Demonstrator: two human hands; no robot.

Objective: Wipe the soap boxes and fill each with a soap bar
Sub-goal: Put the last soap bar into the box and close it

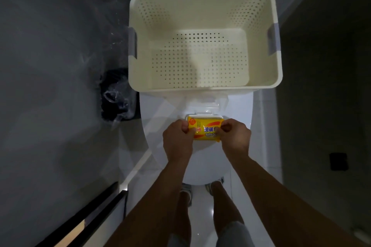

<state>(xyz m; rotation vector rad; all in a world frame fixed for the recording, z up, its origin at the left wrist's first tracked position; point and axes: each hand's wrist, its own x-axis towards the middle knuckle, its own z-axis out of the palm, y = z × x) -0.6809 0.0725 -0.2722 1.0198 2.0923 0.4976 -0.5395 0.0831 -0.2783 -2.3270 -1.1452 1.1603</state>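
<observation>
Soap box [204, 116] mostly hidden behind soap bar [204, 129]; both hands pinch wrapper.

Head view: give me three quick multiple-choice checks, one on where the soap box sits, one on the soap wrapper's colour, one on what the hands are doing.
1. Where is the white soap box?
A. inside the basket
B. on the closed toilet lid, just beyond the soap packet
C. on the floor

2. What is the main colour of the soap packet?
A. yellow
B. green
C. black

3. What state are the hands in?
A. both hang idle
B. only one touches the packet
C. both pinch the packet at its ends

Answers:
1 B: the box edge shows on the toilet lid, while the cream basket holds nothing.
2 A: the wrapper is yellow with orange and blue print.
3 C: the left hand and right hand each grip one end.
</observation>
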